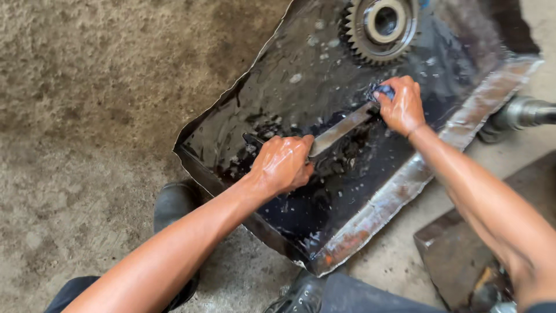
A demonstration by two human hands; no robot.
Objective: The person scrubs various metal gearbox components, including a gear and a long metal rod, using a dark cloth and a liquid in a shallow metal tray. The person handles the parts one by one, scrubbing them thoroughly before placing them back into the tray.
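I see my left hand (284, 164) clamped around one end of a flat metal bar (343, 128) near the middle of the oily metal tray (405, 179), and my right hand (402, 105) pinching a small dark blue rag (383, 90) against the bar's far end. Everything is slick with black oil — I'd judge the bar could slip and its edge cut a palm. Count: one bar, one rag, one tray, one toothed gear (379, 26) at the tray's far edge, one steel shaft (518, 114) outside the tray's right edge.
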